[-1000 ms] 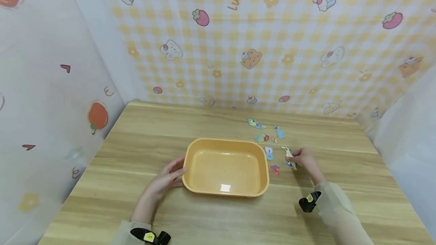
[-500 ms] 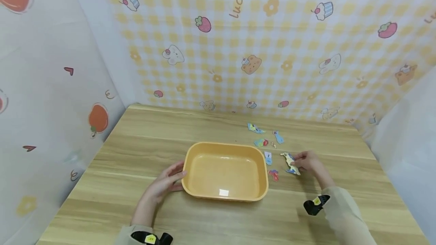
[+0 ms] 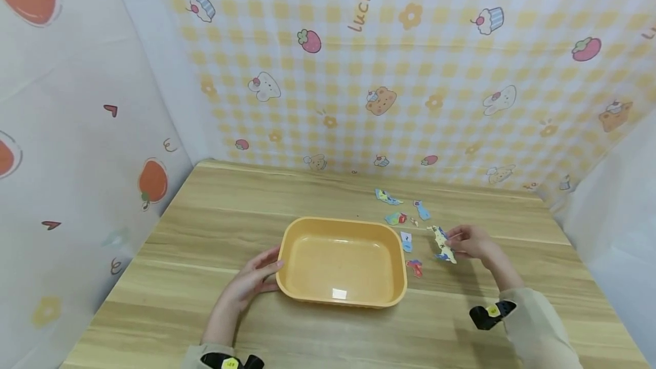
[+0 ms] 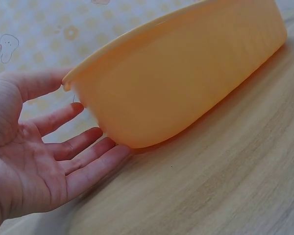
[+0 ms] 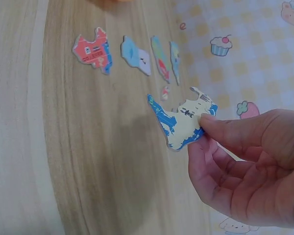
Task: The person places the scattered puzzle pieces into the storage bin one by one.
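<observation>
Head view: right hand [image 3: 472, 242] pinches a slanting cutout [image 3: 441, 245] right of the tub [image 3: 333, 263]. Outstretched, the left hand [image 3: 249, 281] touches the tub's left end.

The worktop [image 3: 220, 215] looks like light brown, stripy wood. Behind it is a yellow and white checked wall [image 3: 348, 64] with bears [image 3: 381, 101], strawberries [image 3: 310, 41] and cupcakes [image 3: 489, 20]. A white wall [image 3: 77, 175] with red hearts [image 3: 110, 110] is on the left.

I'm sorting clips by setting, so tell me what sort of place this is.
Probably a makeshift tabletop recording corner: a wood-grain table before a checked cartoon backdrop, a white printed sheet along its left side, and a black device on each wrist. The wider room isn't shown.
</observation>
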Action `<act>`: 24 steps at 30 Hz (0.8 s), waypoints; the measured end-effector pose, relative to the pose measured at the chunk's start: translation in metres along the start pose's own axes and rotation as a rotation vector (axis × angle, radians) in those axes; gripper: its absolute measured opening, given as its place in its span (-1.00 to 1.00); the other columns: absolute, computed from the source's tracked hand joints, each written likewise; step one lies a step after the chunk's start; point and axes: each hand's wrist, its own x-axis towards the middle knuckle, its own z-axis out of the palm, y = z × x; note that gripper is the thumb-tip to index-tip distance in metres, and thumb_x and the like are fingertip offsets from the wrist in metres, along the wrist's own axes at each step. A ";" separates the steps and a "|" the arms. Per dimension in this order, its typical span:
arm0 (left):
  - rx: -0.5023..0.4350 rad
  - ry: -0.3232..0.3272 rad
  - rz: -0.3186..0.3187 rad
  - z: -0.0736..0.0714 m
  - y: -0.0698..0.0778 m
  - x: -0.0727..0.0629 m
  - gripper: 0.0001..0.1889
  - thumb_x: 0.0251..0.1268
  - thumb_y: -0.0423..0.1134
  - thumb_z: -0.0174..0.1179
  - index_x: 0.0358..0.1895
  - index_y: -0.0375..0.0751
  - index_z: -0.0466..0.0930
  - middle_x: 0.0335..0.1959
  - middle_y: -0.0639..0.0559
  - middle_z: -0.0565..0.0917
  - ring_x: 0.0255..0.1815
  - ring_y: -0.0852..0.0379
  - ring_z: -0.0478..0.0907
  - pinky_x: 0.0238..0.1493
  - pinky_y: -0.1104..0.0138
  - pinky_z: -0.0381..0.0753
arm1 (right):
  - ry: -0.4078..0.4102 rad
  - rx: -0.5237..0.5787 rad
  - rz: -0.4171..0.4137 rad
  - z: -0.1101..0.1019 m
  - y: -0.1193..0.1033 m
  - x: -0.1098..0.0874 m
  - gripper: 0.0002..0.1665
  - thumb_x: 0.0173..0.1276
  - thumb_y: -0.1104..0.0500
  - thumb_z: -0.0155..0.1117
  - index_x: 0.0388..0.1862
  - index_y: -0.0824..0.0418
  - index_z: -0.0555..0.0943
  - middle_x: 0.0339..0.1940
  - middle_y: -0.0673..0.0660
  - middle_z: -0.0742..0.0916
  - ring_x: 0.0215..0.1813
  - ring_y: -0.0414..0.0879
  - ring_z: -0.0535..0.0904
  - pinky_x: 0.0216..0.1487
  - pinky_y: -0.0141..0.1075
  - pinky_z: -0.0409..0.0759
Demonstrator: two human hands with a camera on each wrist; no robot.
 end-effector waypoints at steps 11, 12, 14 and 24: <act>-0.012 0.015 -0.006 -0.001 -0.002 0.001 -0.28 0.25 -0.15 0.10 0.39 -0.34 0.00 0.38 -0.37 0.08 0.05 0.06 0.48 0.00 0.13 0.57 | -0.023 -0.076 0.010 0.004 -0.023 -0.008 -0.63 0.30 0.29 0.12 -0.03 0.55 0.38 -0.36 0.09 0.55 -0.34 -0.19 0.50 -0.26 -0.28 0.63; -0.009 0.016 -0.008 -0.001 -0.002 0.001 -0.28 0.25 -0.15 0.10 0.39 -0.33 0.00 0.38 -0.36 0.08 0.05 0.06 0.49 0.00 0.13 0.57 | -0.027 -0.073 0.006 0.004 -0.024 -0.008 -0.63 0.30 0.29 0.11 -0.03 0.55 0.38 -0.36 0.09 0.55 -0.34 -0.19 0.50 -0.25 -0.28 0.63; -0.004 0.020 -0.009 -0.001 -0.001 0.001 -0.29 0.26 -0.15 0.10 0.39 -0.33 0.01 0.38 -0.36 0.09 0.05 0.06 0.48 -0.01 0.13 0.57 | -0.033 -0.067 0.000 0.005 -0.026 -0.008 -0.64 0.30 0.30 0.10 -0.03 0.55 0.37 -0.36 0.09 0.54 -0.33 -0.19 0.49 -0.26 -0.30 0.63; 0.000 0.032 -0.026 0.001 0.001 0.001 -0.29 0.25 -0.15 0.11 0.39 -0.32 0.03 0.37 -0.35 0.10 0.07 0.04 0.48 -0.01 0.12 0.57 | -0.028 -0.104 -0.047 0.010 -0.040 -0.007 -0.63 0.29 0.28 0.13 -0.03 0.53 0.39 -0.33 0.13 0.56 -0.31 -0.17 0.50 -0.23 -0.26 0.63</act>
